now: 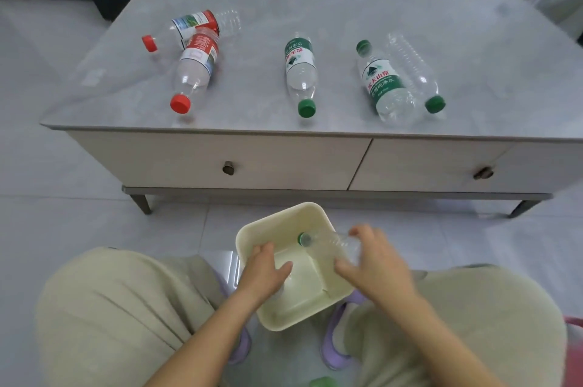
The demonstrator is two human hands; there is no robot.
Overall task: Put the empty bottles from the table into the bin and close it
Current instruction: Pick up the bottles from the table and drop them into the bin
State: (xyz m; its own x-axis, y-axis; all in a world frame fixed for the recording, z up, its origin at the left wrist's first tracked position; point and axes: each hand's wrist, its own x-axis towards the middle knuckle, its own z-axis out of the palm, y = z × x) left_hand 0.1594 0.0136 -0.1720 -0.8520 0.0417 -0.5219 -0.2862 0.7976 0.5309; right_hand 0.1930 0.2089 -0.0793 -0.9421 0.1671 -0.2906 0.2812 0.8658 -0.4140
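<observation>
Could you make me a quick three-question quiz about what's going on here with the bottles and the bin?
1. How many bottles lie on the table?
2. True or false: the bin is closed.
3. Which hand holds the green-capped bottle over the bin: A left hand, B right hand?

Key: 1. Five: two red-capped, three green-capped. 2. False, it is open. 3. B.

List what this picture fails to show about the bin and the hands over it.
- Bin lid: none visible in the head view.
- Left hand: its grip is unclear; something clear beneath it is hidden by the palm.
- Green object: cut off by the bottom edge.
- Bottle in right hand: label blurred.
</observation>
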